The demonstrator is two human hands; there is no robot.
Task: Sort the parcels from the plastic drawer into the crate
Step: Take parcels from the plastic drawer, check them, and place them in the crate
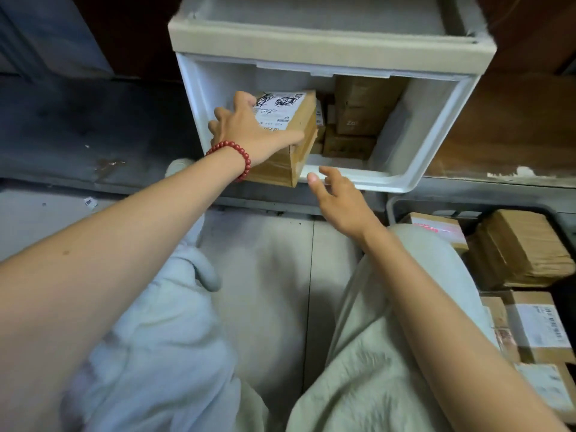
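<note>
The left hand grips a cardboard parcel. Its fingers are spread over the top edge by the white label, and its thumb is stretched along the near side. A red bead bracelet circles that wrist. The parcel is tilted at the left front of the plastic drawer. Its lower corner hangs out over the drawer's front rim.

The right hand holds nothing, and its fingers are loosely spread. It sits just in front of the same rim, beside the parcel's lower corner. Whether the thumb tip touches the rim cannot be told.

Deeper in the drawer, toward the back and right, several more brown boxes are stacked against each other. The drawer is pulled out from a white plastic cabinet, which stands above it in the view.

To the right and nearer the person is the crate. It already holds a tape-wrapped brown bundle and, close by, labelled cartons. The person's knees in pale trousers fill the lower part of the view, over a grey floor.
</note>
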